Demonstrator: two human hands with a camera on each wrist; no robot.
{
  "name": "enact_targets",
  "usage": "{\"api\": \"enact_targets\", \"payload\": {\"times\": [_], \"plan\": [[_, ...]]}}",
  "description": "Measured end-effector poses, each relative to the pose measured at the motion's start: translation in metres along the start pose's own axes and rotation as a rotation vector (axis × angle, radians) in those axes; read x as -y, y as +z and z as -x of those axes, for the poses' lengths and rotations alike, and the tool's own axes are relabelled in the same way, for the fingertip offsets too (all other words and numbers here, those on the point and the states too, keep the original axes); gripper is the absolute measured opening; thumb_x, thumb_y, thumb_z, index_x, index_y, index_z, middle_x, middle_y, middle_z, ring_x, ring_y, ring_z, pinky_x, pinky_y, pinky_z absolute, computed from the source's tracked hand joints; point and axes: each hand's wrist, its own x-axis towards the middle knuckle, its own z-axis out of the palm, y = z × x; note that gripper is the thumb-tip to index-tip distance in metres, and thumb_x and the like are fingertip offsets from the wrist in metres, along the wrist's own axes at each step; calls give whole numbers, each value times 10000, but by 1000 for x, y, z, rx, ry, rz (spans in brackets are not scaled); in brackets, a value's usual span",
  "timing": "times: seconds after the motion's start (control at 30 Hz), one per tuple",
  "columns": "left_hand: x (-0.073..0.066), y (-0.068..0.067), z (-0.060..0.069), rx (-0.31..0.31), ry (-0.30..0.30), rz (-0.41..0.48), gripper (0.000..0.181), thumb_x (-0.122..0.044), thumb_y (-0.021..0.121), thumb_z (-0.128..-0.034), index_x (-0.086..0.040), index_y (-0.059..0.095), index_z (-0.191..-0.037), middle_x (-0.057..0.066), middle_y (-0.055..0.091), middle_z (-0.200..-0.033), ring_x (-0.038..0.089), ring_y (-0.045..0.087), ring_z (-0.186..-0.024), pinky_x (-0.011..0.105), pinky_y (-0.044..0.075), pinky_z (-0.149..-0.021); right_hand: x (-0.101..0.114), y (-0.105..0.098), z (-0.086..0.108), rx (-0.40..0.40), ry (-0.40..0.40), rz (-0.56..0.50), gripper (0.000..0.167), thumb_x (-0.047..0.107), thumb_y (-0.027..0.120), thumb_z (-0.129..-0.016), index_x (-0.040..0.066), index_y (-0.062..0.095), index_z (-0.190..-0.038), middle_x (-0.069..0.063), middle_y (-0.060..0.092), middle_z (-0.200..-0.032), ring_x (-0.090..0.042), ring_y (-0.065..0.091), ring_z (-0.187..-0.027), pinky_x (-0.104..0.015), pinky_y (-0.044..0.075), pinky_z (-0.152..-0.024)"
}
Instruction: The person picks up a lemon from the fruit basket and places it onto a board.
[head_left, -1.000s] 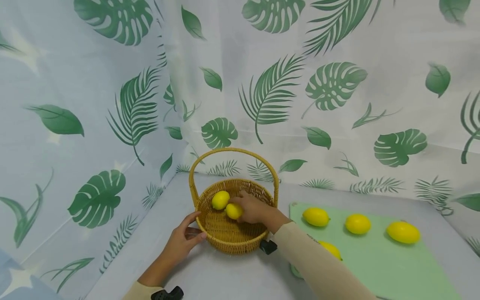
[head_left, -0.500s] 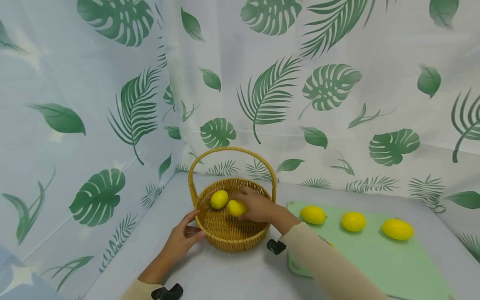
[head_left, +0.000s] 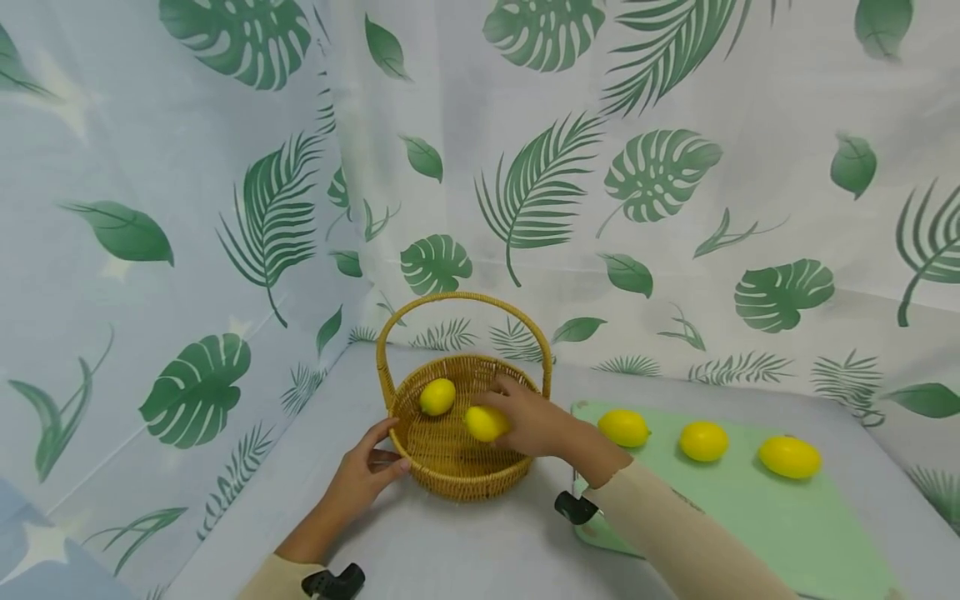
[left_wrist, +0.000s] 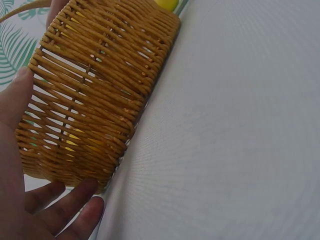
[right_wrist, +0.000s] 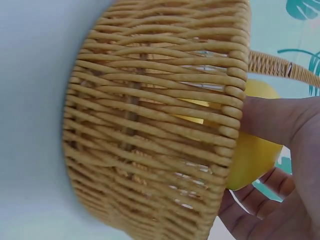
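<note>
One lemon (head_left: 485, 424) is pinched between the thumb and fingers of the right hand (head_left: 525, 417), within the opening of the wicker basket (head_left: 468, 490). The basket's left side is gripped by the left hand (head_left: 358, 479), thumb and fingers set apart along the wall. A second lemon (head_left: 437, 397) is noted on the basket's left side, apart from the held one.

The opening is spanned by an arched handle (head_left: 465, 296), rising toward the back. The right side of the opening is taken up by the right hand. To the right, a green board (head_left: 795, 529) is partly covered by the right sleeve (head_left: 675, 521); along its far edge a row of three lemons (head_left: 703, 441) is recorded, well apart from the basket. Behind the table (head_left: 480, 554), limits are set by leaf-printed sheeting (head_left: 675, 75). Tabletop is seen between basket and board, and in front of the basket.
</note>
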Motion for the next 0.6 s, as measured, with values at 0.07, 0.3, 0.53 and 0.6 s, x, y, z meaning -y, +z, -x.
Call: {"api": "enact_targets", "payload": {"times": [0.07,0.3,0.53,0.6], "plan": [[-12,-1,3,4,-8,-10,707,-293,750,-874,-196,406,-1483,163,437,-1448,222,642,-1016,280,538,-787,-1,1,5,0,-8,8,629,218,788,-829,285,525,-1397,35,411,-1240,-175,474,-1070,-394,442,-939],[-45,-5,12,16,-15,-35,678,-224,738,-891,-140,403,-1475,235,433,-1435,292,639,-1022,247,524,-781,-1,-1,17,-44,-68,6,615,176,795,-805,279,548,-1358,60,424,-1212,-151,473,-1058,-369,452,-931],[-43,-2,11,-2,-29,-12,662,-198,742,-885,-184,420,-1464,207,443,-1433,301,637,-1020,267,529,-778,4,-7,27,-63,-110,16,597,183,798,-800,265,559,-1341,50,430,-1214,-149,482,-1046,-363,463,-909],[-41,-1,11,-9,-35,-11,659,-193,741,-886,-198,420,-1463,195,444,-1436,302,636,-1021,270,528,-778,4,-9,29,-69,-115,12,601,180,797,-800,270,557,-1343,44,436,-1220,-149,484,-1045,-360,465,-901]]}}
